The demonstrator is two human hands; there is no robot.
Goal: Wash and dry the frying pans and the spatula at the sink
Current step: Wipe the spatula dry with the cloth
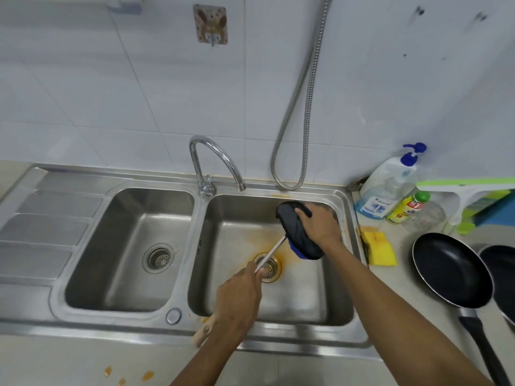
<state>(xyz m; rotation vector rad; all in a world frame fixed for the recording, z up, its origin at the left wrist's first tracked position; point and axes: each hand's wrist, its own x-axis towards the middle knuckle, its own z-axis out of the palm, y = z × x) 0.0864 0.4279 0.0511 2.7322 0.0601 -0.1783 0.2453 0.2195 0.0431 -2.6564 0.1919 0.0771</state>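
Step in hand, as judged: drying the spatula. The left hand grips its handle over the right basin, centre frame. The right hand clutches a dark cloth around the blade. The frying pans rest at 4 o'clock. Next move calls for wiping the shaft.

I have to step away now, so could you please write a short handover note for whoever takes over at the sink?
Left hand grips the spatula by its handle over the right basin.
Right hand holds a cloth wrapped round the spatula's blade end.
One frying pan and a second pan lie on the counter, near a sponge.
No water runs from the tap.
Done: pans set aside; I cannot tell whether they are dry.
Left: finish wiping the spatula, then check the pans.
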